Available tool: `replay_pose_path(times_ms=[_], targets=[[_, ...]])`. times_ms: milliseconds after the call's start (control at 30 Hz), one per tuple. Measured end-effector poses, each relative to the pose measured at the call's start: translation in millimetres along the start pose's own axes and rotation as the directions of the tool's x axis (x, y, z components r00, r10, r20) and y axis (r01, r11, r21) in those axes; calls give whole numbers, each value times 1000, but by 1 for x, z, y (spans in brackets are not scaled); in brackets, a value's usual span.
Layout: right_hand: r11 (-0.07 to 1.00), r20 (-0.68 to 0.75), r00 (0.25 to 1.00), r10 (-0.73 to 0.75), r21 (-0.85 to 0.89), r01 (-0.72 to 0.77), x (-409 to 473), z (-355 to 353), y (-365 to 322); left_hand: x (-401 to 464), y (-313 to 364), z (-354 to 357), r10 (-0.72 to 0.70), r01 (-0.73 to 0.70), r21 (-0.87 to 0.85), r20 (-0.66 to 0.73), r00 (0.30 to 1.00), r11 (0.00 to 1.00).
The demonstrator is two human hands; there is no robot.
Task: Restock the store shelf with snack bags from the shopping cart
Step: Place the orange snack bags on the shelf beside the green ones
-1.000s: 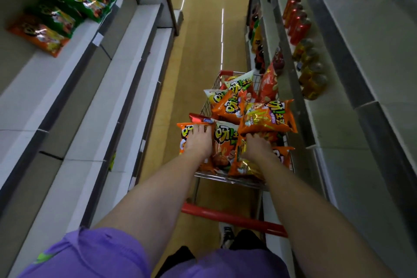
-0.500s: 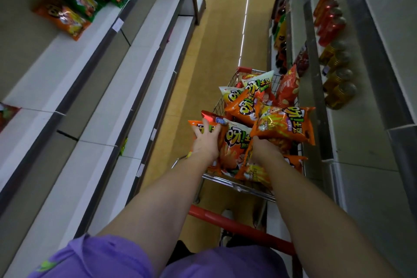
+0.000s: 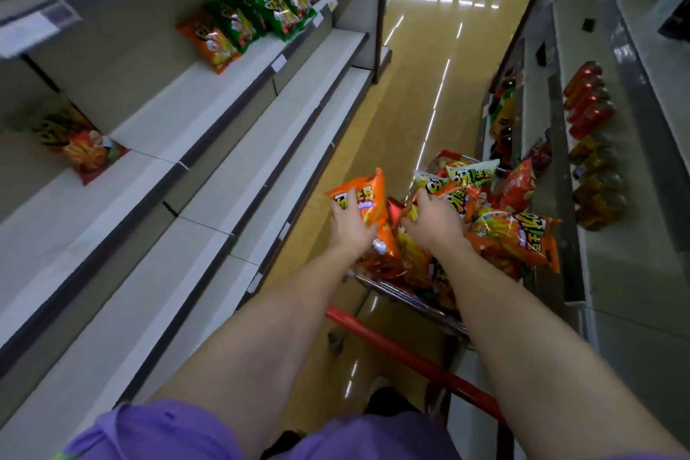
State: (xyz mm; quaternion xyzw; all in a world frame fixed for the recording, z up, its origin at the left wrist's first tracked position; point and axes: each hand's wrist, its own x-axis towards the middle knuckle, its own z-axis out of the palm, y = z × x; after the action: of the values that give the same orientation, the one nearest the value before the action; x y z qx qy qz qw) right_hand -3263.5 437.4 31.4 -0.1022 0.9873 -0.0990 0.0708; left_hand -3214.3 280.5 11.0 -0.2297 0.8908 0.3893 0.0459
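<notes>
A wire shopping cart [image 3: 405, 293] with a red handle stands in the aisle, heaped with orange and green snack bags [image 3: 517, 237]. My left hand [image 3: 351, 228] grips an orange snack bag [image 3: 367, 194] and holds it upright above the cart's left edge. My right hand [image 3: 433, 222] lies on the heap with its fingers around another orange bag [image 3: 453, 194]. The white store shelf [image 3: 209, 101] on the left carries an orange bag [image 3: 209, 39] beside green bags [image 3: 276, 9], and one lone orange bag [image 3: 80, 146] nearer me.
Lower white shelves [image 3: 261, 168] run along the left of the aisle. On the right, shelves [image 3: 612, 273] hold red cans [image 3: 588, 101] and gold bottles [image 3: 597, 183]. The yellow aisle floor [image 3: 414, 86] stretches ahead of the cart.
My left hand has lifted an orange bag up out of the cart and toward the left. My right hand has moved forward on the heap. The view has swung toward the left shelf.
</notes>
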Motion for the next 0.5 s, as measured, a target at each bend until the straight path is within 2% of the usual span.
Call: replay_pose_path(times_ms=[133,300,500], targets=[[994,-93,991,-92,45,97,-3,-10,-52,-5,-19,-57,-49,12,-217,-166,985,976],[964,-125,963,-240,82,251,-12,-8,-130,-15,-64,-123,-16,-26,-126,-322,947,992],[909,-81,908,-411,46,415,-36,15,-225,-47,-141,-185,-102,86,-56,-412,906,995]])
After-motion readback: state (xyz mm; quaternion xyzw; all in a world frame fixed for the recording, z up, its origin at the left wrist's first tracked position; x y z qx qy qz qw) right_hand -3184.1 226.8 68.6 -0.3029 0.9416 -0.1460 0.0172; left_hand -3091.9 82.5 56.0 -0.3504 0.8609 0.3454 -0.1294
